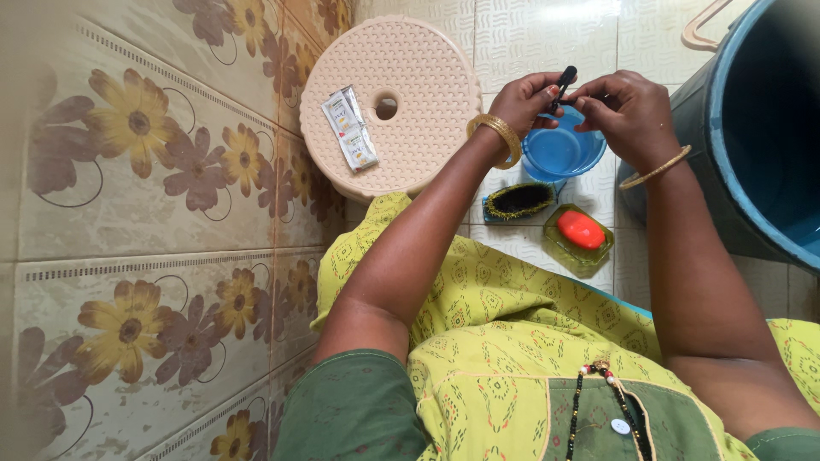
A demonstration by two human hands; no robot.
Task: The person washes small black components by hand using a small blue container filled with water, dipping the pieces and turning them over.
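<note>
Both hands meet above a small blue mug on the tiled floor. My left hand and my right hand together grip a small black object, narrow and dark, held between the fingertips. What exactly it is I cannot make out. Each wrist wears a gold bangle. Below the mug lie a scrubbing brush with dark bristles and an orange soap bar in a green dish.
A round peach plastic stool stands to the left, with small white sachets on its top. A large blue drum holding water fills the right side. A flower-patterned tiled wall runs along the left.
</note>
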